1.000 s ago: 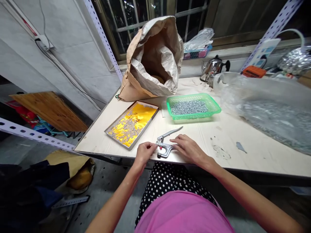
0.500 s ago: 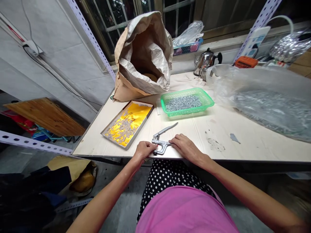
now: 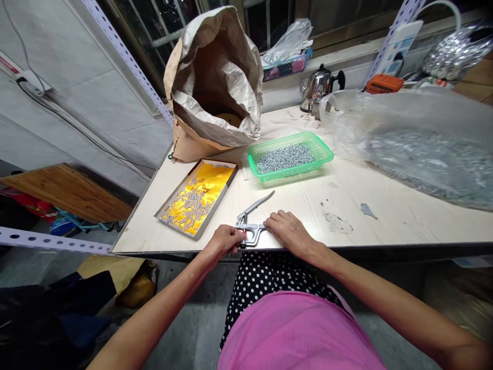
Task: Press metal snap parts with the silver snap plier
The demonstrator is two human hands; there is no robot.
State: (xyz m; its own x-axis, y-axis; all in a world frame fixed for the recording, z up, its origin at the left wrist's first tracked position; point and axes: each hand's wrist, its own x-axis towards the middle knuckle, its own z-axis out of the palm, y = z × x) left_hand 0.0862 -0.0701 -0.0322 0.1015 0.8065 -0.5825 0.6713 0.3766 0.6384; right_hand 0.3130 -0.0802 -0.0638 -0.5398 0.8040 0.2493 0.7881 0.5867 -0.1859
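A pair of silver snap-fastener pliers [image 3: 253, 227] lies at the table's front edge, jaw towards me on the left. Its upper handle slants up and away from the lower one, with a spring between. My right hand [image 3: 290, 234] holds the lower handle, fingers bent over it. Thumb and fingers pinched, my left hand [image 3: 227, 239] is at the jaw; what they hold is too small to name. A small red spot shows in the jaw beside the fingertips. Beyond my left hand is a shallow tray [image 3: 214, 209] with a yellow bottom and many small metal pins.
A green basket [image 3: 287, 177] of small metal pins stands behind the pliers. An open paper sack [image 3: 200, 141] rises at the back left. A kettle [image 3: 319, 90] stands at the back. On the right lies a large clear plastic bag [image 3: 427, 149], with a grey scrap [image 3: 367, 210] nearer me.
The view has shifted a little. The red spot in the jaw shows more plainly beside my left fingertips. My right hand keeps its hold on the handle.
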